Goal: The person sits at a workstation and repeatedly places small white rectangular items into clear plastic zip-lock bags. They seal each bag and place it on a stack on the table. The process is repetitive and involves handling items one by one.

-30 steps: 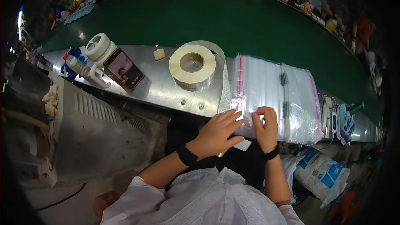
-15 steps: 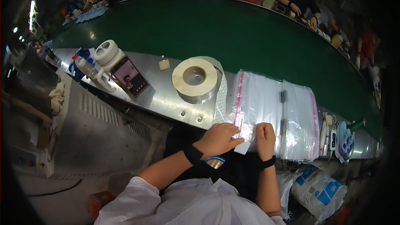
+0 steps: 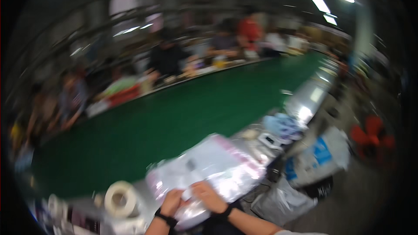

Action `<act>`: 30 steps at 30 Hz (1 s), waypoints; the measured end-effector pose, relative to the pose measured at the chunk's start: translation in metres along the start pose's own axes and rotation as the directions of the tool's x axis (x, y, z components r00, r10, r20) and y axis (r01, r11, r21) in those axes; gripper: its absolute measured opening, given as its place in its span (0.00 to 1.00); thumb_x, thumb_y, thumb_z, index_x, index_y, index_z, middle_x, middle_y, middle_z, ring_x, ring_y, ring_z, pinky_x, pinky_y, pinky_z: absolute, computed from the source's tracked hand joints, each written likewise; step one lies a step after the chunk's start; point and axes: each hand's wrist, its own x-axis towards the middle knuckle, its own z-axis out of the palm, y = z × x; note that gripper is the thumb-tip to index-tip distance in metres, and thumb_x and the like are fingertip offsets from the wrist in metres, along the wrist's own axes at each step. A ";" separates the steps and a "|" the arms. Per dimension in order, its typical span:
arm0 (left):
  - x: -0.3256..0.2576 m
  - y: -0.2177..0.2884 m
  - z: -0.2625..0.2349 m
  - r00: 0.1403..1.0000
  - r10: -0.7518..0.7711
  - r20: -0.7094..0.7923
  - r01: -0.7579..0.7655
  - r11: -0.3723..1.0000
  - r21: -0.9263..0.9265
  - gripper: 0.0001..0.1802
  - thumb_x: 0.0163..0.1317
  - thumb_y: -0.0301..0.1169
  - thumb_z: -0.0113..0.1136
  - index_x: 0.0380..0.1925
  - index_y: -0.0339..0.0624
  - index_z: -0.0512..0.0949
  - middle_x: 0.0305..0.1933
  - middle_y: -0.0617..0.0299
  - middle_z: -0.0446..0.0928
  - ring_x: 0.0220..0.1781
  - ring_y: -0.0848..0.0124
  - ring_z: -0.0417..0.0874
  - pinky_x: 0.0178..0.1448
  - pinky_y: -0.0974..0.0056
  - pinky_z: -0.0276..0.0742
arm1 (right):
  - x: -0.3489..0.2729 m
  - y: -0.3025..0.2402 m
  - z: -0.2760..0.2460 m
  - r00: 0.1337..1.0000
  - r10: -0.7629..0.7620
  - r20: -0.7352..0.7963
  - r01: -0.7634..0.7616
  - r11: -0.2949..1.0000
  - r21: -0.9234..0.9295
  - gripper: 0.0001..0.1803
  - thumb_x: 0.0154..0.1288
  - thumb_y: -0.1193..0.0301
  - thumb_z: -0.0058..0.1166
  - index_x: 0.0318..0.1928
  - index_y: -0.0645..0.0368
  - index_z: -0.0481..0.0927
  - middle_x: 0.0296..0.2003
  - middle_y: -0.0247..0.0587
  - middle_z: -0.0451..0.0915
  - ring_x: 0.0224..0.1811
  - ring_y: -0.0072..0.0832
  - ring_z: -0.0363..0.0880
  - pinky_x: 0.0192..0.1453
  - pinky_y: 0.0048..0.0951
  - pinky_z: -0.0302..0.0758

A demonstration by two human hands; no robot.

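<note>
View has swung up and to the right since half a second ago, and is now motion-blurred; the hands, formerly mid-frame, sit at the lower edge; the phone and small tape dispenser seen earlier at the left are reduced to blurred shapes in the bottom-left corner. Left hand (image 3: 173, 201) and right hand (image 3: 210, 196) remain together on the near edge of the stack of clear plastic bags (image 3: 209, 169), fingers curled onto a small white piece between them; whether they pinch it or merely press it, cannot tell through the blur. Stack lies on the metal worktop (image 3: 305, 100), just right of the big roll of tape (image 3: 118, 196). Beyond runs the green conveyor belt (image 3: 174, 122); seated workers (image 3: 167, 58) line its far side; ceiling lights (image 3: 318, 1) overhead; white sack with blue print (image 3: 320, 156) below the bench at right.
</note>
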 end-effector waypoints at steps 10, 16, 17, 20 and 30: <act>0.020 -0.036 -0.059 0.916 0.022 0.402 -0.156 0.939 0.306 0.28 0.66 0.50 0.43 0.59 0.43 0.63 0.49 0.48 0.73 0.48 0.56 0.77 0.47 0.51 0.77 | -0.042 -0.019 0.014 0.969 -0.186 0.160 0.239 0.867 -0.437 0.12 0.59 0.65 0.49 0.41 0.57 0.75 0.39 0.46 0.76 0.40 0.42 0.74 0.43 0.37 0.71; -0.066 0.038 -0.023 0.879 -0.294 0.376 0.362 0.924 -0.123 0.23 0.66 0.47 0.46 0.52 0.42 0.66 0.51 0.46 0.71 0.48 0.52 0.78 0.48 0.47 0.78 | -0.045 -0.028 0.019 0.922 -0.285 0.262 0.383 0.772 -0.507 0.13 0.53 0.65 0.52 0.39 0.56 0.77 0.34 0.46 0.76 0.37 0.43 0.75 0.41 0.41 0.72; -0.081 0.051 -0.011 0.897 -0.311 0.313 0.343 0.938 -0.048 0.22 0.66 0.46 0.47 0.50 0.40 0.67 0.52 0.46 0.71 0.46 0.54 0.78 0.47 0.54 0.79 | -0.048 -0.023 0.020 0.936 -0.235 0.263 0.346 0.761 -0.549 0.12 0.52 0.66 0.51 0.37 0.56 0.77 0.33 0.46 0.75 0.36 0.42 0.75 0.40 0.41 0.72; -0.105 0.049 0.002 0.993 -0.114 -0.014 0.115 0.993 0.029 0.21 0.66 0.44 0.48 0.47 0.38 0.68 0.50 0.46 0.71 0.41 0.56 0.79 0.43 0.60 0.79 | -0.055 0.016 0.038 0.959 -0.115 0.261 0.259 0.733 -0.629 0.09 0.50 0.67 0.51 0.32 0.56 0.77 0.31 0.44 0.74 0.34 0.42 0.75 0.38 0.41 0.72; -0.102 -0.011 -0.038 0.995 -0.003 0.101 0.001 1.000 0.023 0.11 0.68 0.33 0.45 0.36 0.36 0.72 0.30 0.55 0.77 0.31 0.67 0.80 0.36 0.67 0.79 | -0.054 0.005 0.050 0.926 -0.091 0.368 0.326 0.685 -0.651 0.09 0.49 0.65 0.51 0.26 0.57 0.78 0.28 0.46 0.75 0.34 0.41 0.75 0.35 0.41 0.74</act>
